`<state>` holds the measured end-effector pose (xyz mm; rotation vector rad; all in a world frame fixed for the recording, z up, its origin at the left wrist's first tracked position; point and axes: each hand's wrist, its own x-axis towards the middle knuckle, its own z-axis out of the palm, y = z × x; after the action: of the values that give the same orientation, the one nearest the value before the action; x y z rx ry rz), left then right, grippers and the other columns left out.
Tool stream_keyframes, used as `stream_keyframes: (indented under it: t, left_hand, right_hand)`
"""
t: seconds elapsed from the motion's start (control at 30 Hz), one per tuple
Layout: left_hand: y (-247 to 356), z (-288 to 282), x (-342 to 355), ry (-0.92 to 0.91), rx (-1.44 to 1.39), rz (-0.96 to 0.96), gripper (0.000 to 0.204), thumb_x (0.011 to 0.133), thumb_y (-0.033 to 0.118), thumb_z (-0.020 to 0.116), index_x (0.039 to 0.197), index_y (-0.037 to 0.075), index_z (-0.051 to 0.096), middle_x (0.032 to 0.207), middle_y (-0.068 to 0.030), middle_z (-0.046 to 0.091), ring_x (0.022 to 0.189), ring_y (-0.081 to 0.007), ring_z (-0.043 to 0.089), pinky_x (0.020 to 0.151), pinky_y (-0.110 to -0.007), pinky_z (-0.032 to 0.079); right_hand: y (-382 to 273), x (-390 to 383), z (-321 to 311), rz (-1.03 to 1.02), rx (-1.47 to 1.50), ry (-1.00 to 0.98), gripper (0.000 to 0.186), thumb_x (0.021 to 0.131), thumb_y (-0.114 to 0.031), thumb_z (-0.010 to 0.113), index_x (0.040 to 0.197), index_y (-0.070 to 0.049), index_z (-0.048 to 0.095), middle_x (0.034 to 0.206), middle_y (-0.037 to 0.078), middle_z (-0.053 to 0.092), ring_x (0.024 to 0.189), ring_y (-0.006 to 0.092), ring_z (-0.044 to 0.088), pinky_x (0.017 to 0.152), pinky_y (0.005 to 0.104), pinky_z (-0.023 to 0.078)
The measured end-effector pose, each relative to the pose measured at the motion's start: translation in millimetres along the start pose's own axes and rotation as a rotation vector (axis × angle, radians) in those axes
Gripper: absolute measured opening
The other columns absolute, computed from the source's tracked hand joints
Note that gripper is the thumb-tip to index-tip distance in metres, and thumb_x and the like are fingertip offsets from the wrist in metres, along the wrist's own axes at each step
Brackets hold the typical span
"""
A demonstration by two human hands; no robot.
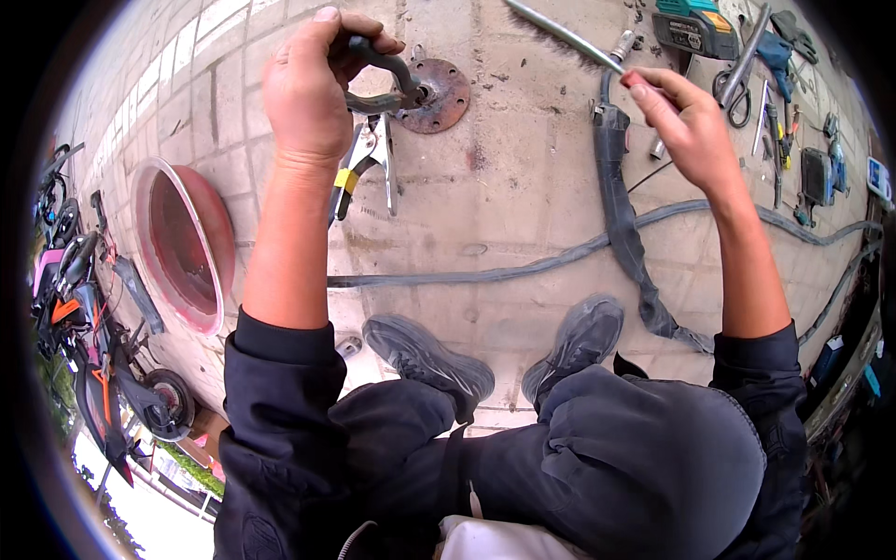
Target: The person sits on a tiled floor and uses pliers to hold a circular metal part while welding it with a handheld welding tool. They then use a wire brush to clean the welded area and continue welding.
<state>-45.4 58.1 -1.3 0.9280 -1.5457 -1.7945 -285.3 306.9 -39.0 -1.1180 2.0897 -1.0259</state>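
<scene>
Clamping the rusty round flange (441, 93) in locking pliers (378, 79), the left hand (308, 89) grips tight while the right hand (686, 117) pinches a thin rod (565, 35), no weld visible yet.

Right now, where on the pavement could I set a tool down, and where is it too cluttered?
Bare paving lies between the rusty round flange and the black welding torch, above the grey hose. More lies between the red basin and the left hand. The upper right by the scissors and scattered tools is crowded.
</scene>
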Motion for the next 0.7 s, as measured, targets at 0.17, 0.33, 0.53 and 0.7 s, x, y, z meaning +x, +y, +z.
stream_keyframes:
  t: [0.17, 0.33, 0.53, 0.7]
  left_hand:
    - [4, 41, -1, 0.223, -0.033, 0.072, 0.042, 0.097, 0.025, 0.043, 0.087, -0.009, 0.064, 0.079, -0.0186, 0.067, 0.077, -0.0286, 0.069, 0.081, -0.036, 0.055]
    - [2, 51, -5, 0.393, -0.012, 0.108, 0.045, 0.099, 0.027, 0.036, 0.094, -0.011, 0.06, 0.081, -0.0202, 0.065, 0.082, -0.0341, 0.067, 0.087, -0.042, 0.054]
    - [4, 51, -5, 0.407, -0.008, 0.123, 0.042, 0.098, 0.025, 0.037, 0.093, -0.01, 0.059, 0.082, -0.0202, 0.064, 0.082, -0.0337, 0.067, 0.085, -0.042, 0.054]
    - [2, 52, -3, 0.368, -0.013, 0.095, 0.042, 0.098, 0.026, 0.038, 0.092, -0.01, 0.059, 0.083, -0.0209, 0.065, 0.083, -0.0338, 0.067, 0.086, -0.041, 0.054]
  right_hand:
    - [-34, -49, 100, 0.269, 0.438, 0.017, 0.039, 0.098, -0.029, 0.059, 0.122, 0.002, 0.062, 0.08, 0.01, 0.067, 0.074, 0.0141, 0.061, 0.066, 0.0329, 0.049]
    - [-41, -74, 163, 0.166, 0.314, 0.135, 0.03, 0.096, -0.018, 0.056, 0.119, 0.002, 0.059, 0.088, 0.024, 0.066, 0.08, 0.0427, 0.064, 0.071, 0.0445, 0.052]
    - [-49, -106, 119, 0.23, 0.324, 0.019, 0.033, 0.096, -0.018, 0.057, 0.121, 0.003, 0.062, 0.091, 0.024, 0.068, 0.085, 0.0369, 0.07, 0.076, 0.0439, 0.053]
    - [-40, -71, 137, 0.187, 0.323, 0.043, 0.036, 0.096, -0.02, 0.057, 0.122, 0.004, 0.059, 0.088, 0.027, 0.067, 0.079, 0.0394, 0.068, 0.07, 0.0426, 0.052]
